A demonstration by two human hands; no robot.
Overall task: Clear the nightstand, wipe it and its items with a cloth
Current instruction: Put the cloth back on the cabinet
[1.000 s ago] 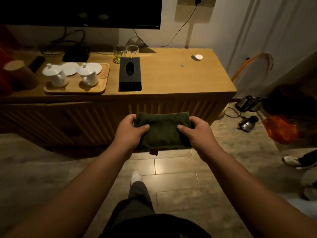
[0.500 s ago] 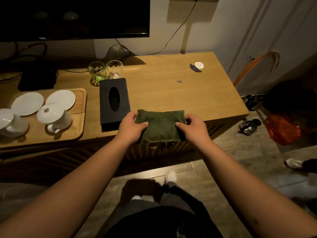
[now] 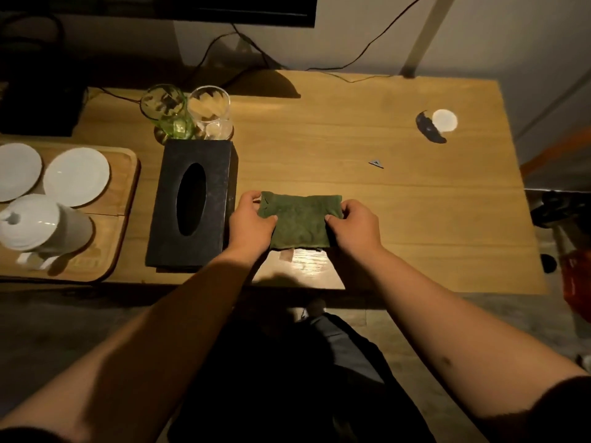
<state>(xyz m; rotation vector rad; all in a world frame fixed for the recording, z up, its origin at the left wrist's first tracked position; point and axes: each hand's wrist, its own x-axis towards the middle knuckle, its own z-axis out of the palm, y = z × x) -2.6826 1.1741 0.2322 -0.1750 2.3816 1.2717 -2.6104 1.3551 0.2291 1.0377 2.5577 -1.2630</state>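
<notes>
A folded dark green cloth is stretched between both my hands just over the front part of the wooden nightstand top. My left hand pinches its left edge and my right hand pinches its right edge. A black tissue box stands directly left of my left hand. Behind the box are a green glass and a clear glass. A small white round lid with a dark scrap beside it lies at the far right, and a tiny triangular scrap nearer the middle.
A wooden tray at the left carries two white saucers and a lidded white cup. A dark screen and cables hang behind. Dark objects and something orange sit on the floor at the right.
I have stepped up to the nightstand and the view now looks down on its top. Both hands carried the cloth forward from in front of the cabinet to above the surface.
</notes>
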